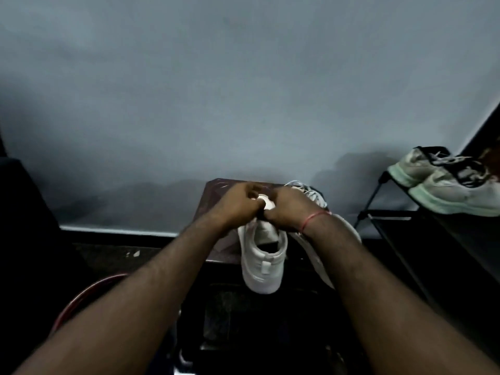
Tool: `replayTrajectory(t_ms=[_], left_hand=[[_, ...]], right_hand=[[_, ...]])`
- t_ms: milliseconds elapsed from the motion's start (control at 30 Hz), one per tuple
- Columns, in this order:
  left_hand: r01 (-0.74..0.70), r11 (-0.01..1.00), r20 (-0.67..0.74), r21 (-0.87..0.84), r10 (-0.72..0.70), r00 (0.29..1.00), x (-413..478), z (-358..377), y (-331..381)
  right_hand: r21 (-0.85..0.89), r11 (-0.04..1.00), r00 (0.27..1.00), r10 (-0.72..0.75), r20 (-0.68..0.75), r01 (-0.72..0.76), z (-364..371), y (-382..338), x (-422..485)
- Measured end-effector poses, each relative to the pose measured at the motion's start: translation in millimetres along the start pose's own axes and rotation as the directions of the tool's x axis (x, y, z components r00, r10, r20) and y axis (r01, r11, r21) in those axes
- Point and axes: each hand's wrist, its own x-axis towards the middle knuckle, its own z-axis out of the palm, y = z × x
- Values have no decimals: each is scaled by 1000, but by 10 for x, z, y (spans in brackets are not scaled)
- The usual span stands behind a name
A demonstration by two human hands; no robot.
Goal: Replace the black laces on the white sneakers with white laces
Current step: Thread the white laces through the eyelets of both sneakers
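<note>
Fingers (pixel 253 189) of left hand (pixel 236 205) and right hand (pixel 288 212) curl above white sneaker (pixel 262 266), hold unclear.

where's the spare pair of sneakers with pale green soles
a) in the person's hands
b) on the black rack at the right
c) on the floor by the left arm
b, the pale-green-soled pair sits on top of the black rack at the right edge.

Left hand (pixel 238 204), right hand (pixel 287 212), curled together over white sneaker (pixel 263 266), perhaps pinching it
</note>
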Motion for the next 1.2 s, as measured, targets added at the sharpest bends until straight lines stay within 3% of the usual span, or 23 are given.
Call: replayTrajectory(t_ms=[100,167,333,400,500,767,900,1067,1133,1200], left_hand=[[44,998,83,-53,-39,996,0,240,-76],[65,994,79,-83,-58,995,42,297,-161],[88,996,72,-13,-87,994,-42,282,-287],[85,996,46,19,-86,995,-60,298,-308],[61,998,-8,26,-61,998,-66,352,-293],[1,997,-74,71,4,997,-95,122,-350],[23,997,-84,72,-17,996,-74,-115,-500],[32,980,-61,197,-20,998,13,-164,-551],[47,965,-73,256,-30,997,59,-111,-520],[38,952,-173,304,16,985,87,-52,-434]], right_hand=[[60,996,995,67,77,-71,278,445,188],[117,992,998,48,42,-53,280,539,142],[71,993,973,103,-208,-90,-187,565,-310],[-5,986,972,165,-166,-168,-263,742,-354],[59,959,961,278,2,-278,-221,909,-343],[129,969,976,216,-19,-212,2,518,-234],[67,982,981,181,-70,-176,131,180,-187],[77,983,978,174,-117,-166,179,105,-194],[131,981,982,156,-108,-141,162,179,-223],[298,947,982,157,-102,-120,162,320,-216]])
